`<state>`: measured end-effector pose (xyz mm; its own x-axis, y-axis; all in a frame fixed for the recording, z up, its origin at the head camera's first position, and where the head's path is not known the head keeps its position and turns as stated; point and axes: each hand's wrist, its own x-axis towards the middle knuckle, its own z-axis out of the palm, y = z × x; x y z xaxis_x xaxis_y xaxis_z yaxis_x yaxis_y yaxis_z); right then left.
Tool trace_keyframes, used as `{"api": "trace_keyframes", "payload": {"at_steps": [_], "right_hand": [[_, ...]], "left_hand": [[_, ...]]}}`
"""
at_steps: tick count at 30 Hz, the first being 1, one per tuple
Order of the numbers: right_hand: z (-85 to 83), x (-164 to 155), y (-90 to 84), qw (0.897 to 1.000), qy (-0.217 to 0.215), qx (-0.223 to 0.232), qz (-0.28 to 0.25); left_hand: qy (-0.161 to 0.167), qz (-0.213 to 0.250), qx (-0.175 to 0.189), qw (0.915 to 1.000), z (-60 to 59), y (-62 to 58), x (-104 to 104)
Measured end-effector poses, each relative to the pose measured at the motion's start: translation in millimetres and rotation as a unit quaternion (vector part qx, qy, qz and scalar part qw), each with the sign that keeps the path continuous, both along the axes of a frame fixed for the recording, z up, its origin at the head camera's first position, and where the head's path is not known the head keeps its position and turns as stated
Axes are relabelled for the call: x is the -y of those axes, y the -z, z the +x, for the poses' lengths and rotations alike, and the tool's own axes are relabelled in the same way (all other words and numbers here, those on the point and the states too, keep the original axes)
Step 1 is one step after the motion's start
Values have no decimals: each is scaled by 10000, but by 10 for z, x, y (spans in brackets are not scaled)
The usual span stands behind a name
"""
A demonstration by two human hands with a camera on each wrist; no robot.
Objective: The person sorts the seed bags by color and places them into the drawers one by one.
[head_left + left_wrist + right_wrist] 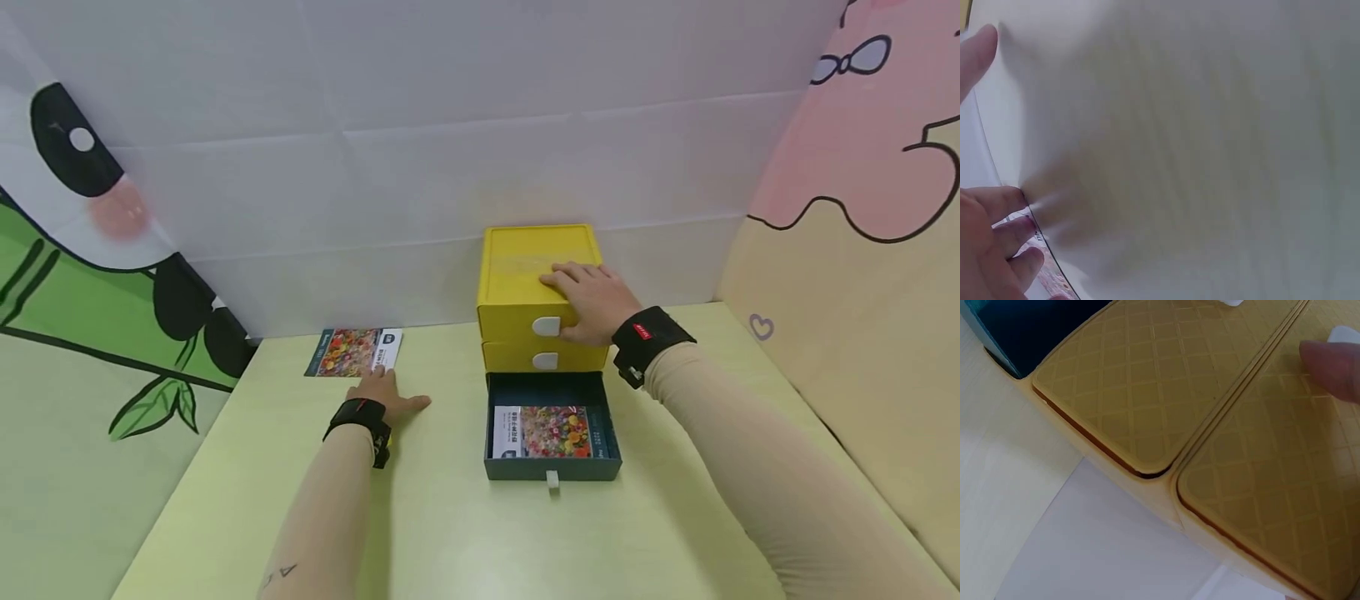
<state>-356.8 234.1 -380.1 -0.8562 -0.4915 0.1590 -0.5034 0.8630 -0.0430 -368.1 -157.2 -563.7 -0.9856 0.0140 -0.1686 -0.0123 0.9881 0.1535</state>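
Note:
A yellow drawer cabinet point(542, 265) stands against the back wall. My right hand point(596, 302) rests on its top near the right front edge, the thumb point(1334, 367) down on the front beside the upper drawer's white tab point(546, 326). Below two closed yellow drawers, a dark green drawer point(552, 470) is pulled out. Inside it lies a floral printed card point(553, 432). On the table to the left, a similar floral card point(352, 352) lies flat. My left hand point(380, 394) has its fingertips at that card's near edge, thumb spread out to the right.
The pale yellow table point(450, 533) meets a white cloth wall point(420, 183) at the back. Cartoon-printed panels stand on both sides, a green and white one point(82, 275) at left and a pink and cream one point(862, 292) at right.

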Motion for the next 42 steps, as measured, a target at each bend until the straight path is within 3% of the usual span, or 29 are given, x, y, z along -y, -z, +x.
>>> {"api": "trace_keyframes", "payload": {"at_steps": [6,10,13,18,27,42], "right_hand": [[-26,-22,-5,10000,-39,-55,-19],[-38,-24,-2,10000,-35,-79,-32],[-36,-19,-6,10000,-26,-51,-34],[-40,-16,-4,10000,-20,-45,-8],[-31,-11,4,10000,-74,-51,-39],[-13,0,-6,9998,-182,-101,-63]], "left_hand": [[219,-174,-331,9991,51,97,9],[386,-178,-384,9984,215,14,-52],[456,-216,-417,9979,301,20,-69],[490,-246,-452,9975,412,21,-104],[528,-265,-453,9972,603,-106,-165],[646,-542,-653,9943,981,-102,-316]]}}
